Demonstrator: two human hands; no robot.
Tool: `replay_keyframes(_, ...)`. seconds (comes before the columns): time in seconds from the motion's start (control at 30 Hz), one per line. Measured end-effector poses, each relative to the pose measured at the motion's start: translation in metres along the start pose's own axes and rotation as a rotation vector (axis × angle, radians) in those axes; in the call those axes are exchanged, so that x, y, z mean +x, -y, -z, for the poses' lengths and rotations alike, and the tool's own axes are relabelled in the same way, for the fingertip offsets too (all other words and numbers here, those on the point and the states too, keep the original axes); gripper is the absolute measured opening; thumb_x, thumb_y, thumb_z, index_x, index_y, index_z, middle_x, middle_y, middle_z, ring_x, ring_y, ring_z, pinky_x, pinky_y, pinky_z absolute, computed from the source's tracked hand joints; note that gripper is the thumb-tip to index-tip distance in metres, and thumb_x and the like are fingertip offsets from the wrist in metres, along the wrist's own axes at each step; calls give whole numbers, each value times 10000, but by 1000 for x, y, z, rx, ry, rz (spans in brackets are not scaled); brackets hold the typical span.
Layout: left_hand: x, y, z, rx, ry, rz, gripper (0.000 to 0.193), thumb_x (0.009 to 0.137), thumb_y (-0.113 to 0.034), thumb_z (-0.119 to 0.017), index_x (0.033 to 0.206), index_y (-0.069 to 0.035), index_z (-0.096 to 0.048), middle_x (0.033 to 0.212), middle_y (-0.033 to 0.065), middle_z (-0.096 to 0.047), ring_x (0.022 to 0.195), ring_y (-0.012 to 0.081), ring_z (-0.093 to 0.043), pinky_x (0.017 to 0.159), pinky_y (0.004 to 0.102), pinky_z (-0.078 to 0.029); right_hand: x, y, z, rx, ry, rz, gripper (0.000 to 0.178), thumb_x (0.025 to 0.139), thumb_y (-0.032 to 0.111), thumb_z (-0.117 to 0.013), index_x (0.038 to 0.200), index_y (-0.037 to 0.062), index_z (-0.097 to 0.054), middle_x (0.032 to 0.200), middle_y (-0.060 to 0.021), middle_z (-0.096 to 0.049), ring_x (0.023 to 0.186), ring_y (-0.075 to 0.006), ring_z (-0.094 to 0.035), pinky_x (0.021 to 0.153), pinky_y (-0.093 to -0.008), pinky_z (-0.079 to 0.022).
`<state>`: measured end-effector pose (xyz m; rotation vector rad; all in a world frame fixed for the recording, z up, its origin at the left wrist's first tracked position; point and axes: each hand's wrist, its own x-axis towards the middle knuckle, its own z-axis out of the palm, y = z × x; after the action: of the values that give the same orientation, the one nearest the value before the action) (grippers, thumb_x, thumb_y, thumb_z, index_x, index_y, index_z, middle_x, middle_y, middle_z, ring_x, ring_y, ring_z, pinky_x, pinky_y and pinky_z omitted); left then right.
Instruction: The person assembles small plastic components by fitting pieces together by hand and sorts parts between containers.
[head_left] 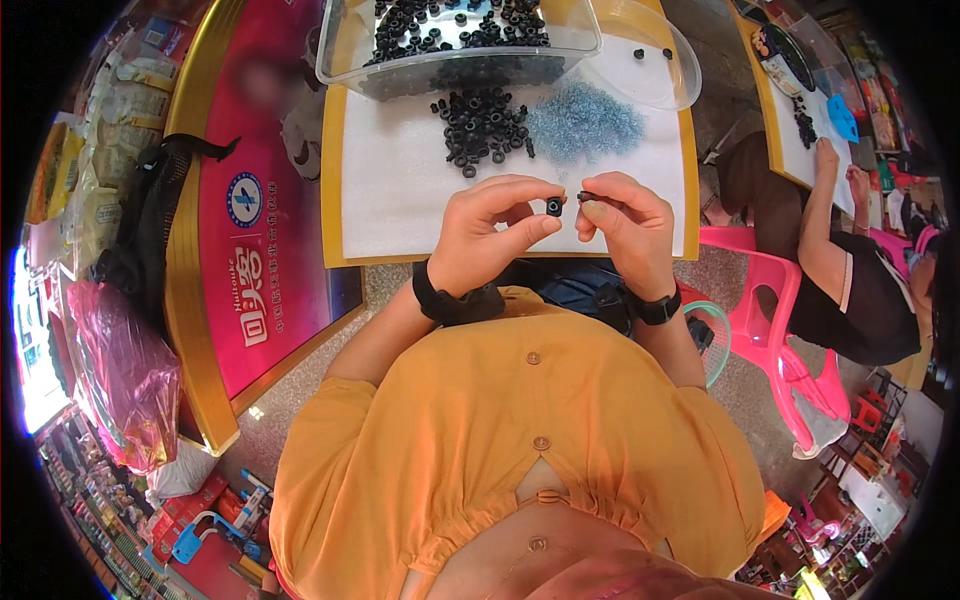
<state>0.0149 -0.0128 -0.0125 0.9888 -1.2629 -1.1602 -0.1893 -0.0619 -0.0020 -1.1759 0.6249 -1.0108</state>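
Left hand pinches a small black ring between thumb and fingertips at frame centre, hole facing the right hand — whose closed fingers grip a thin dark pin, aimed at it. Loose black rings and a bluish pile of small parts sit just above on the white mat — within reach.

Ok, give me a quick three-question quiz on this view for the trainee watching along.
1. True or false: the left hand pinches a small black ring between thumb and fingers.
2. What lies beside the loose pile of black rings on the white mat?
A. a heap of small blue-grey parts
B. a pair of scissors
C. a roll of tape
3. Fill in: more black rings fill the clear plastic ____ at the far end of the mat.

Key:
1. True; the right hand holds a small dark piece close beside it.
2. A, the blue-grey heap.
3. Tub.
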Motion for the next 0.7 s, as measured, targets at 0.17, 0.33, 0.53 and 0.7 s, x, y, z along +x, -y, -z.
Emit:
replay_keyframes(0.17,0,-6,0,44,57,0,290,849,-13,-736,1135,-5,-687,1086,83,-682,832,88,-603,696,225,-489,0,0,-1,6,30,-25,223,905,-39,-646,1127,-44,-672,989,-96,-633,782,-148,-655,680,-256,-545)
replay_keyframes(0.33,2,-6,0,111,91,-47,292,848,-18,-736,1137,-8,-693,1085,97,-678,875,107,-634,698,226,-511,2,-2,-2,-62,33,17,245,911,-31,-646,1156,-35,-663,969,-80,-637,781,-134,-636,688,-247,-524)
replay_keyframes(0.53,2,-6,-1,109,72,-58,292,844,-17,-737,1133,-14,-695,1084,96,-676,849,105,-629,686,224,-509,-1,-6,-4,49,-18,-103,285,909,-4,-667,1193,-22,-642,895,-57,-671,753,-124,-632,673,-246,-524)
replay_keyframes(0.7,2,-6,-2,117,67,-63,295,837,-16,-744,1129,-12,-696,1082,93,-675,812,98,-621,682,226,-509,-2,-7,-3,59,-34,-125,271,903,1,-678,1171,-28,-648,886,-71,-677,732,-127,-634,660,-250,-529)
